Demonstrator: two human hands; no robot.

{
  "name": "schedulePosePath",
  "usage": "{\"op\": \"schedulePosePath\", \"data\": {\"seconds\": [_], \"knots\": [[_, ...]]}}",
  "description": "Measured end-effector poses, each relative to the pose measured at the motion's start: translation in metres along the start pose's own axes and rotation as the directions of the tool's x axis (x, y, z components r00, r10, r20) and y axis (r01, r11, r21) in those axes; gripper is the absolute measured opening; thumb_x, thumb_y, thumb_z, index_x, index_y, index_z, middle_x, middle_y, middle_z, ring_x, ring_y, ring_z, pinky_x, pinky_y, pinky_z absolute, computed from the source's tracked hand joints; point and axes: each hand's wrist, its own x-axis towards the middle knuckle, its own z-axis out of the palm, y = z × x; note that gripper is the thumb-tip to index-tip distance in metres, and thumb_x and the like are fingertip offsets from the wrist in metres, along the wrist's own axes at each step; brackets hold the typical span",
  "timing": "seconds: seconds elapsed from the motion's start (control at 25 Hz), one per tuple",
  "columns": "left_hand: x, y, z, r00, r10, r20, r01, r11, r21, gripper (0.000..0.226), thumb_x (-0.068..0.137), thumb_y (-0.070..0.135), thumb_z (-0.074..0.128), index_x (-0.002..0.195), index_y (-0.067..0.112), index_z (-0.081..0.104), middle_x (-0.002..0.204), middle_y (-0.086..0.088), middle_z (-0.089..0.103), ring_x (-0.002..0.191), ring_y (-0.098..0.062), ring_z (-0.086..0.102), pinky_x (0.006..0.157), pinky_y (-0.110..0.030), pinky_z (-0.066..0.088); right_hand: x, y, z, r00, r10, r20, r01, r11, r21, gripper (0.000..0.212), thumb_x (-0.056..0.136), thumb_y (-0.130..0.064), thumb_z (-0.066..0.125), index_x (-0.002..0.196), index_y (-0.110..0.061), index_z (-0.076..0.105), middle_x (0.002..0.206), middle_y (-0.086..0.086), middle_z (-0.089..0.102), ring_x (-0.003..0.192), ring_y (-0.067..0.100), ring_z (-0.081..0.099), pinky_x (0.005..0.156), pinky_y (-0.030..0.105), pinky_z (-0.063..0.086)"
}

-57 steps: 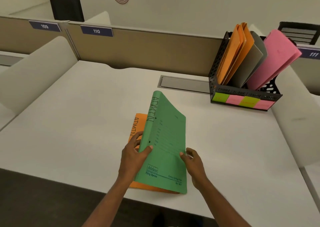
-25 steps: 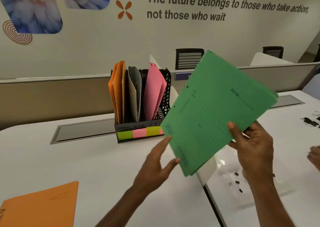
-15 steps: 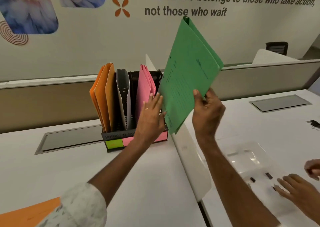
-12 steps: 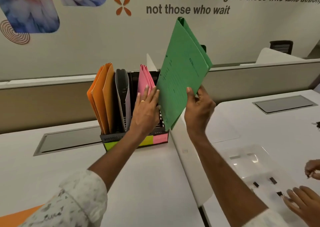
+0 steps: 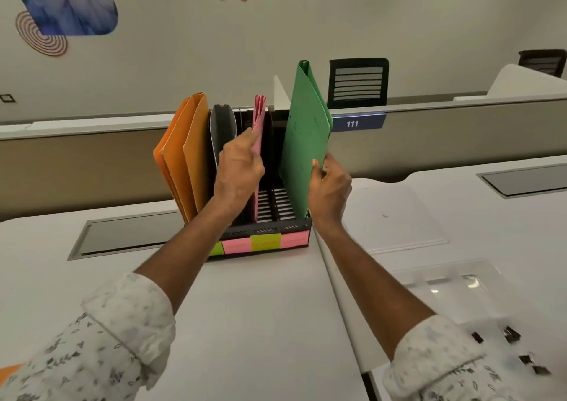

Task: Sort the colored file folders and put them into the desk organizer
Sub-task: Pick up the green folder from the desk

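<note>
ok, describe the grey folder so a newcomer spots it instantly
Find the black desk organizer against the beige partition. The grey folder stands upright in it, between the orange folders and the pink folders. It is the only dark, colourless folder, with a rounded top.

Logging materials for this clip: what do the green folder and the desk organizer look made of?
Green folder: likely thin matte card, creased at the spine and standing stiffly. Desk organizer: seemingly moulded black plastic, with a slotted base and a dull sheen; metal cannot be ruled out.
</note>
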Motion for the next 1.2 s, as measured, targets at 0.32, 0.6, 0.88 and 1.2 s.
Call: {"op": "schedulePosePath", "data": {"seconds": [0.32, 0.6, 0.88, 1.2], "knots": [[-0.003, -0.012, -0.007, 0.969, -0.156, -0.194, 0.147, 0.987, -0.057, 0.05, 0.095, -0.003, 0.055, 0.143, 0.009, 0.053, 0.143, -0.008, 0.059, 0.116, -0.022, 0.067, 0.102, -0.028, 0.051, 0.002, -0.008, 0.007, 0.989, 0.085, 0.124, -0.077, 0.995, -0.07, 0.037, 0.098, -0.006, 0.051, 0.133, -0.01, 0.059, 0.109, 0.012, 0.074, 0.091, 0.032, 0.069, 0.079, 0.031, 0.05], [-0.014, -0.041, -0.014, 0.991, 0.109, 0.077, -0.133, 0.761, 0.635, 0.054, 0.091, 0.013, 0.061, 0.144, 0.007, 0.05, 0.159, -0.011, 0.039, 0.155, -0.031, 0.018, 0.125, -0.053, 0.016, -0.007, 0.007, 0.013, 0.91, 0.239, 0.338, -0.173, 0.961, -0.216, 0.032, 0.103, -0.013, 0.046, 0.132, -0.003, 0.054, 0.118, 0.021, 0.069, 0.105, 0.04, 0.068, 0.09, 0.045, 0.055], [-0.029, -0.043, -0.016, 0.979, 0.141, 0.146, -0.202, 0.763, 0.615, 0.061, 0.1, 0.028, 0.051, 0.154, 0.008, 0.034, 0.163, -0.011, 0.031, 0.156, -0.029, 0.011, 0.125, -0.056, 0.014, -0.015, 0.0, 0.02, 0.906, 0.19, 0.379, -0.14, 0.978, -0.154, 0.029, 0.101, -0.015, 0.048, 0.125, -0.005, 0.059, 0.108, 0.019, 0.071, 0.097, 0.039, 0.066, 0.087, 0.048, 0.056], [-0.059, -0.048, -0.024, 0.953, 0.18, 0.245, -0.29, 0.78, 0.554, 0.061, 0.1, 0.028, 0.05, 0.155, 0.009, 0.032, 0.165, -0.011, 0.027, 0.156, -0.029, 0.008, 0.125, -0.054, 0.014, -0.049, 0.003, 0.011, 0.873, 0.359, 0.331, -0.344, 0.933, -0.107, 0.032, 0.1, -0.019, 0.056, 0.129, -0.005, 0.059, 0.122, 0.017, 0.07, 0.112, 0.037, 0.065, 0.093, 0.038, 0.05]]}}
